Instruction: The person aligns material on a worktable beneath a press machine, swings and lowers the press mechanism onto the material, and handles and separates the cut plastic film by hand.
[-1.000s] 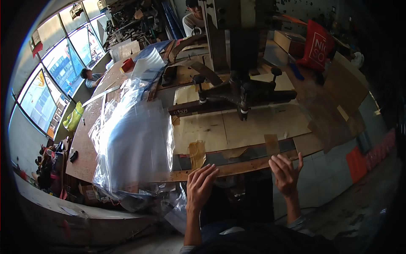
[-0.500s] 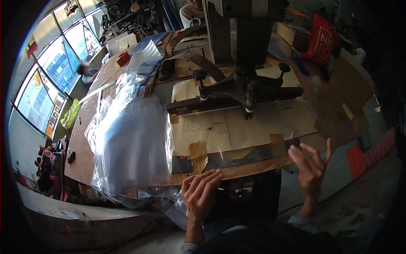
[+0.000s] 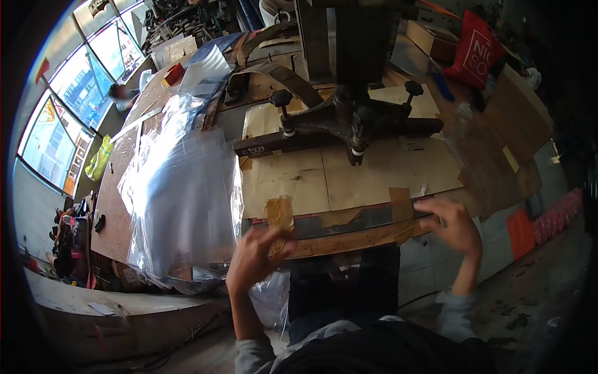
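Near the front edge of the wooden table, my left hand (image 3: 253,258) is beside a strip of brown tape (image 3: 280,213), its fingers apart and nothing held. My right hand (image 3: 458,229) hovers by the right part of that edge, fingers spread and empty, close to another tape strip (image 3: 400,204). Between and beyond my hands lies a pale flat board (image 3: 280,185). Above it stands a dark metal press bar (image 3: 398,133) with black knobs. Left of the board is a stack of clear plastic sheets (image 3: 193,199).
A red bag (image 3: 476,53) and a cardboard box (image 3: 431,41) are at the back right. A red tape roll (image 3: 174,75) lies back left. One person (image 3: 119,93) is by the windows; another person's pale clothing (image 3: 275,11) shows behind the press.
My left hand has moved left and its fingers have separated. My right hand went right and up, then lowered with its fingers turned inward. The view has shifted slightly.
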Available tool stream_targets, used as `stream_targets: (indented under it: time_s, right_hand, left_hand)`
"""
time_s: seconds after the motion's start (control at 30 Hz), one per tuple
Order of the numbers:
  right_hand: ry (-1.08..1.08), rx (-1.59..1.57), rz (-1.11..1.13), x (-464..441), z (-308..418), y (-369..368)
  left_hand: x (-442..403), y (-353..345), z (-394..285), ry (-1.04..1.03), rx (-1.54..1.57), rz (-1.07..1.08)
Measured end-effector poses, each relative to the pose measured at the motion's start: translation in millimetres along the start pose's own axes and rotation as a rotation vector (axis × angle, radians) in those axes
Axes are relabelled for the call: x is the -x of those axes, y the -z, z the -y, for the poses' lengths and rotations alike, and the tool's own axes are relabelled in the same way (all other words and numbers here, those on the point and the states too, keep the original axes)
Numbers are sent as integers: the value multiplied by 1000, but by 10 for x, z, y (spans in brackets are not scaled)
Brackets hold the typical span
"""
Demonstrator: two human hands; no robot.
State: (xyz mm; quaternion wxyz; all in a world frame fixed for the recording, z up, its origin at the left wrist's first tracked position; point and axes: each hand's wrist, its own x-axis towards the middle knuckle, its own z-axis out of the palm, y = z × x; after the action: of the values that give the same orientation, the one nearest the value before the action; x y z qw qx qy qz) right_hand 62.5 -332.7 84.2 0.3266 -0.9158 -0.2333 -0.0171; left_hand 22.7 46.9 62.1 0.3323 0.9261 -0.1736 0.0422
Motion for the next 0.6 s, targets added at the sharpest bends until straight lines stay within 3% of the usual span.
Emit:
stream_targets:
  time_s: [0.03, 0.07, 0.13, 0.23, 0.47, 0.6]
  right_hand:
    - [18, 33, -68, -202, -119, -107]
    - [38, 69, -141, -400, -243, -211]
    - [39, 137, -172, -719, -447, -412]
    - [223, 353, -286, -960, -687, -718]
    - [201, 463, -133, -975, -617, -744]
    - [303, 525, -163, -995, -653, -768]
  left_hand:
    - [-218, -31, 74, 57, -98, -19]
    - [-435, -45, 155, 34, -210, 27]
    - [-751, -193, 340, -71, -353, -78]
    - [-928, -417, 539, -97, -492, -55]
    - [-927, -465, 480, -103, -467, -59]
    - [-951, -449, 415, -118, -413, -81]
